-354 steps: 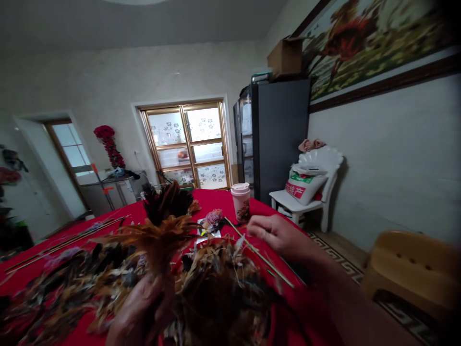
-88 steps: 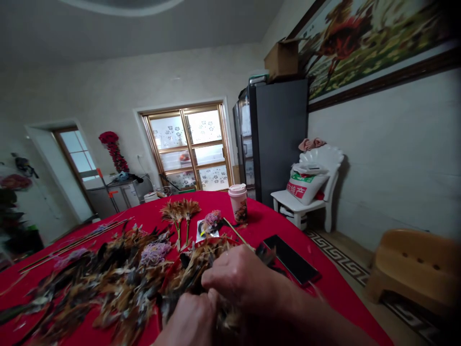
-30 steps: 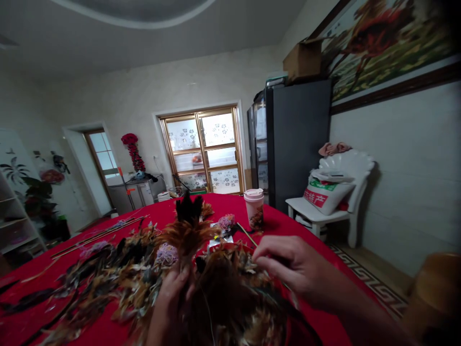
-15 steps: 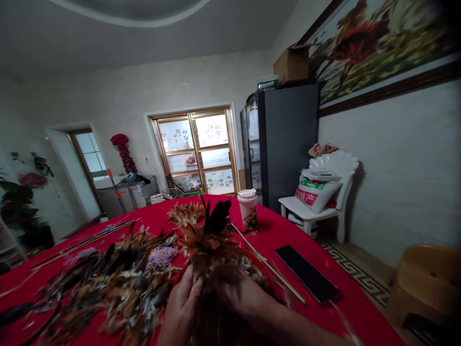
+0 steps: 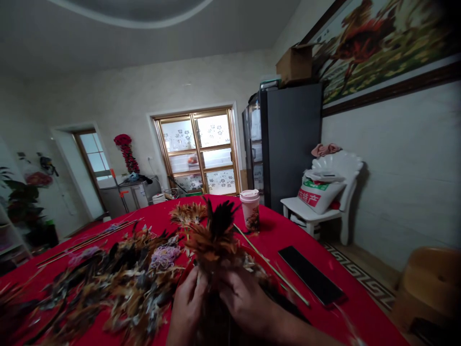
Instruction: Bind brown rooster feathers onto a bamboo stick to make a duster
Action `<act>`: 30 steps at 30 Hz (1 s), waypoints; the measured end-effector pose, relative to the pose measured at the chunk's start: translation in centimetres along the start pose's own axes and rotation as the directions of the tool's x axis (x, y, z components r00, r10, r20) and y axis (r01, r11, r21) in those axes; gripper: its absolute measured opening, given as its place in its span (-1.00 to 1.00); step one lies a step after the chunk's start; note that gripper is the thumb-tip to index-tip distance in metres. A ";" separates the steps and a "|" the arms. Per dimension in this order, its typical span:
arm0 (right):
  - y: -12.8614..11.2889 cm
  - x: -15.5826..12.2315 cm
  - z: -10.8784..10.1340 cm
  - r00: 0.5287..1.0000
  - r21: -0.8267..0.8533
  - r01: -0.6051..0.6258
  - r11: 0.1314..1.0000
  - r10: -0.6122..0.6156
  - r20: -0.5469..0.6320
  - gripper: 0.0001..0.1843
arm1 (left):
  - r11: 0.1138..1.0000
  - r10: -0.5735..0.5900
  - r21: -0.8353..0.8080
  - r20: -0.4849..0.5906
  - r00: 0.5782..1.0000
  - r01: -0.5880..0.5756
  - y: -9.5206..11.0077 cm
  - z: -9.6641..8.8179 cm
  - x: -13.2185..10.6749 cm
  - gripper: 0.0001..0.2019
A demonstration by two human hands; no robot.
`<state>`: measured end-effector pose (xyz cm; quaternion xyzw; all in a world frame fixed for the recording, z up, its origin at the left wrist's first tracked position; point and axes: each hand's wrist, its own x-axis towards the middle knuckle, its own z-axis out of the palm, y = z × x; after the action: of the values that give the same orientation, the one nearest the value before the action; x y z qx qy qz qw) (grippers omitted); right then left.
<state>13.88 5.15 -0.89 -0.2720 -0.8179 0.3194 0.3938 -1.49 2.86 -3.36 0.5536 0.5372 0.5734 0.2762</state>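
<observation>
Upright in front of me stands a bundle of brown and black feathers (image 5: pixel 212 238), its dark tips pointing up and away. My left hand (image 5: pixel 189 298) is closed around the lower left side of the bundle. On its right side, my right hand (image 5: pixel 241 290) has its fingers curled in against the feather bases; what its fingertips pinch is hidden. Beneath my hands the rim of a red basin (image 5: pixel 261 259) shows, with more feathers in it. A wide pile of loose feathers (image 5: pixel 126 283) lies to the left, beside a tangle of lilac string (image 5: pixel 164 256).
On the red tablecloth (image 5: pixel 266 233) are a pink lidded cup (image 5: pixel 249 209), a black phone (image 5: pixel 310 274), a thin pale stick (image 5: pixel 273 266) and several sticks at the left (image 5: pixel 86 242). Another feather bunch (image 5: pixel 187 214) lies farther back. A white chair (image 5: pixel 324 206) holds a bag.
My right hand, blurred before, has shifted slightly and shows its curled fingers more clearly beside the bundle. The view has turned a little to the left. My left hand keeps its hold.
</observation>
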 end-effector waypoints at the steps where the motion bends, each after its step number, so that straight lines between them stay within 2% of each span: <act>1: -0.1 0.0 -0.2 1.000 -0.012 0.007 1.000 -0.007 -0.019 -0.74 | 0.998 -0.010 -0.062 -0.020 1.000 0.009 0.3 0.1 0.0 -0.56; 4: -0.4 0.1 -0.4 0.998 0.046 0.021 0.999 -0.018 -0.058 -0.76 | 0.973 -0.092 -0.216 -0.040 0.995 0.082 1.5 0.5 -0.2 -0.62; 9: -0.9 0.8 -0.5 0.995 0.293 -0.016 0.956 0.045 -0.092 -0.77 | 0.939 -0.223 -0.285 -0.072 0.972 0.194 2.4 1.1 -0.8 -0.71; 12: -1.1 0.8 -0.7 0.991 0.464 -0.102 0.880 0.131 -0.031 -0.69 | 0.918 -0.225 -0.333 0.009 0.974 0.215 2.2 1.5 -0.9 -0.74; 14: -1.2 0.7 -0.9 0.975 0.607 -0.188 0.772 0.223 0.017 -0.63 | 0.893 -0.221 -0.388 0.070 0.973 0.231 2.2 1.8 -1.0 -0.73; 16: -1.3 0.5 -1.1 0.955 0.673 -0.227 0.704 0.296 0.012 -0.62 | 0.837 -0.246 -0.465 0.149 0.958 0.287 2.5 2.0 -1.2 -0.72; 19: -1.4 0.4 -1.5 0.948 0.651 -0.266 0.711 0.315 0.043 -0.62 | 0.742 -0.269 -0.541 0.301 0.915 0.396 3.2 2.0 -1.6 -0.78; 21: -1.5 0.5 -1.9 0.949 0.617 -0.307 0.725 0.285 0.138 -0.57 | 0.702 -0.251 -0.560 0.383 0.889 0.440 3.7 1.8 -1.8 -0.78; 24: -1.5 0.6 -2.3 0.929 0.643 -0.371 0.670 0.255 0.270 -0.62 | 0.682 -0.191 -0.565 0.476 0.858 0.465 3.9 1.3 -2.0 -0.68; 27: -0.9 0.7 -2.4 0.922 0.689 -0.387 0.612 0.269 0.279 -0.72 | 0.661 -0.160 -0.558 0.549 0.820 0.503 3.7 1.0 -2.2 -0.68; 30: 0.0 0.8 -2.2 0.916 0.687 -0.400 0.607 0.277 0.290 -0.71 | 0.622 -0.128 -0.556 0.622 0.773 0.551 3.5 1.1 -2.7 -0.68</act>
<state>15.24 6.38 0.48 -0.2153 -0.5810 0.7088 0.3371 1.09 -0.20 -1.27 0.4185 0.2733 0.4941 0.7114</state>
